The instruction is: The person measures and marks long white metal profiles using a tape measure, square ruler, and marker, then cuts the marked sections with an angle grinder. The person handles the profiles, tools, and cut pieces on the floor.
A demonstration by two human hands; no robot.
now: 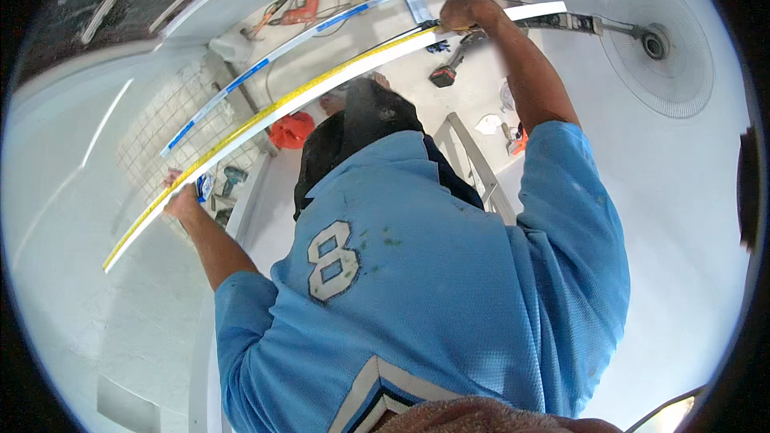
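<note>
A long white strip (337, 82) slants across in front of me, higher at its right end. Along its upper edge runs a yellow tape measure blade (301, 90). My left hand (184, 199) is closed on the strip and blade near their lower left part. Towards the other end, my right hand (468, 14) is closed over the strip, at the end of the visible yellow blade. A dark piece beside that hand is too small to make out. Beyond the white strip lies a second long strip with blue and white film (281, 50), untouched by either hand.
On the floor are an orange corded power tool (303, 10), a cordless tool (446, 72) and a red bag (291, 130). A teal drill (233, 179) sits by my left hand. A metal ladder (473, 152) stands at my right; a round fan (654, 42) is further right.
</note>
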